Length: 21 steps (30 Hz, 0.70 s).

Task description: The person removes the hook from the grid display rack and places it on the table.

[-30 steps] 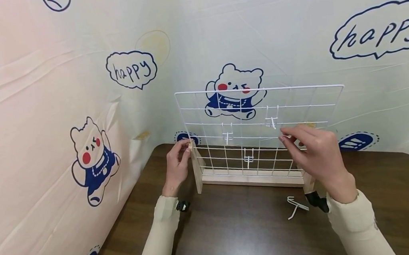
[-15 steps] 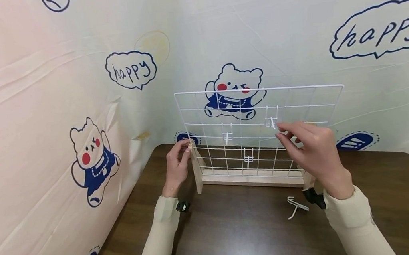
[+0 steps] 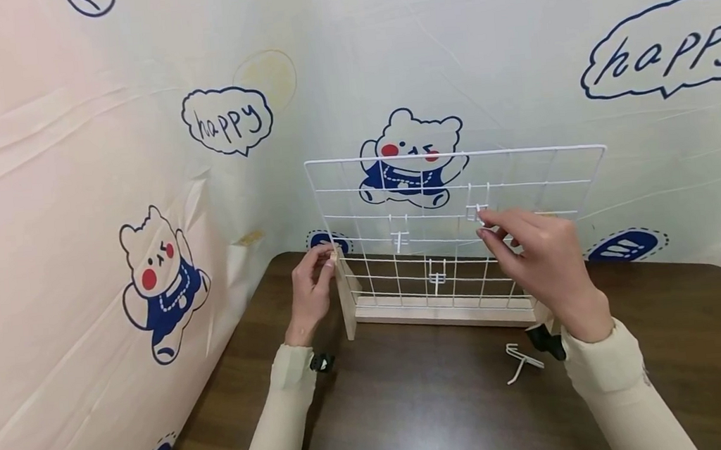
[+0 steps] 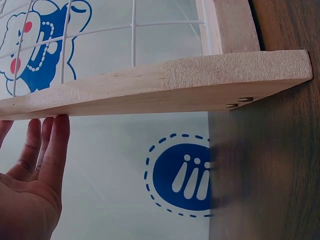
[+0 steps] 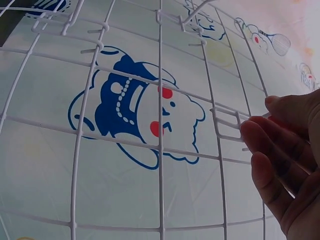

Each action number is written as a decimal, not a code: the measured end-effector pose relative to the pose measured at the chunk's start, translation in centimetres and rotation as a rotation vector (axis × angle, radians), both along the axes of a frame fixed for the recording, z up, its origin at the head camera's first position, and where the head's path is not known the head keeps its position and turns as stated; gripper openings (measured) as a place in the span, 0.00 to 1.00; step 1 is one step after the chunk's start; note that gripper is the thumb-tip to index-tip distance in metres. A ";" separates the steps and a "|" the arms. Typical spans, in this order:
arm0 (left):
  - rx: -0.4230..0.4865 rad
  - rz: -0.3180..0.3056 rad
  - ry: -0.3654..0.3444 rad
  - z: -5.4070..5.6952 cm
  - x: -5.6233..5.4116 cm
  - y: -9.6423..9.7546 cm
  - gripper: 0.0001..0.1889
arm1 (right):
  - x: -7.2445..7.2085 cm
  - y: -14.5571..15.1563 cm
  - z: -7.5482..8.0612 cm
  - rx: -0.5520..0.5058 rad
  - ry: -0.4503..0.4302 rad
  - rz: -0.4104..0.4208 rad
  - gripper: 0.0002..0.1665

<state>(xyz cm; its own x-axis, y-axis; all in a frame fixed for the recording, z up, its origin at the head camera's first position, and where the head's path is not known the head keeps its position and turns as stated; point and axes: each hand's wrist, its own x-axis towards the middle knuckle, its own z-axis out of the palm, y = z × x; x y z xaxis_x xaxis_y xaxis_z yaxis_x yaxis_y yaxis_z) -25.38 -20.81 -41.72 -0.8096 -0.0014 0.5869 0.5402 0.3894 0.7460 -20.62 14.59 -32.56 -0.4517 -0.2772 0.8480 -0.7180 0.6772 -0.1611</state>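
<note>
A white wire grid (image 3: 393, 157) stands upright in a wooden base (image 3: 418, 311) with side panels. My left hand (image 3: 311, 289) is at the left wooden panel (image 3: 345, 300); in the left wrist view its extended fingers (image 4: 57, 135) touch the panel's outer face. My right hand (image 3: 541, 260) pinches the front end of the upper right white wire hook (image 3: 472, 212) between thumb and forefinger. In the right wrist view that hook's frame (image 5: 227, 125) lies against the grid wires. A left hook (image 3: 400, 239) and a lower middle hook (image 3: 437, 278) also hang on the grid.
A loose white hook (image 3: 524, 362) lies on the dark wooden table (image 3: 413, 404), in front of the base's right side and below my right forearm. A pale printed cloth (image 3: 515, 86) hangs behind the grid and along the left side.
My right hand has moved left and slightly up along the front of the grid, from beside the upper right hook onto its front end. The left hand stays at the panel.
</note>
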 end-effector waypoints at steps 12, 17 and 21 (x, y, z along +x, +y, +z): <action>-0.005 0.002 0.010 0.3 0.0 -0.1 0.13 | -0.4 -0.5 0.3 -0.019 0.021 -0.001 0.14; 0.005 -0.001 0.002 0.0 -0.1 -0.1 0.13 | -0.4 -0.7 0.2 -0.036 0.031 0.004 0.14; 0.017 -0.002 -0.009 -0.2 0.0 0.0 0.13 | -0.4 -0.6 0.0 -0.022 0.039 -0.005 0.12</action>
<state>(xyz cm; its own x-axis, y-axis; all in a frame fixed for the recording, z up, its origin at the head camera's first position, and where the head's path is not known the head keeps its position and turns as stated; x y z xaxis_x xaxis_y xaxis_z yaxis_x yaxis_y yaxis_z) -25.41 -20.80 -41.91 -0.8150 -0.0096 0.5794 0.5341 0.3755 0.7574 -21.05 14.03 -32.53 -0.4192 -0.2559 0.8711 -0.7209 0.6770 -0.1481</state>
